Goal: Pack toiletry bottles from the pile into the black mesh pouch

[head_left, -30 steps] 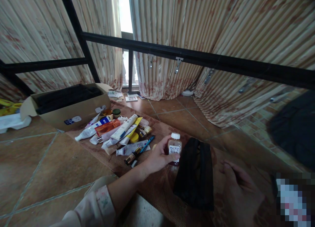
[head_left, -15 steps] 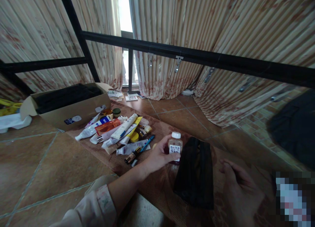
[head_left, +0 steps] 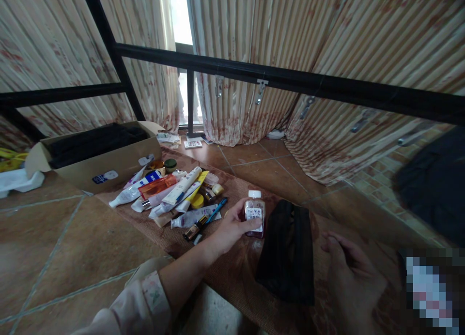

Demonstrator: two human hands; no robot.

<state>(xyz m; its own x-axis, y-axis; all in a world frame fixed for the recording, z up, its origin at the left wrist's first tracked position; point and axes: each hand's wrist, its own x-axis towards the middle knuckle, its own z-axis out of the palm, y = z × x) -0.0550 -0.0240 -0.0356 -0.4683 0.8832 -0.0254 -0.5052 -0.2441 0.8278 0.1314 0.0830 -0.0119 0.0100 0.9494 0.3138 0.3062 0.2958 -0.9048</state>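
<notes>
My left hand (head_left: 236, 226) is closed around a small bottle (head_left: 255, 214) with a white cap, a white printed label and dark reddish contents. The bottle stands upright at the left edge of a black mesh pouch (head_left: 286, 252), which lies flat on the brown mat. Right of the pouch, apart from it, my right hand (head_left: 352, 272) has its fingers curled in with thumb against index finger; whether anything is in them is hidden. Left of my left hand lies a heap of tubes (head_left: 181, 187), with a dark gold-banded small bottle (head_left: 195, 228) and a blue pen-like stick (head_left: 217, 209) at its near side.
A cardboard box (head_left: 119, 173) filled with black cloth stands behind the heap. The brown mat (head_left: 156, 233) lies on floor tiles. A black metal rail (head_left: 225, 66) crosses in front of striped curtains (head_left: 247, 25). A dark rounded object (head_left: 432, 185) is at the right.
The view has shifted slightly. My left hand still holds the bottle, perhaps a little further up and left. The right hand keeps the same curled pose beside the pouch.
</notes>
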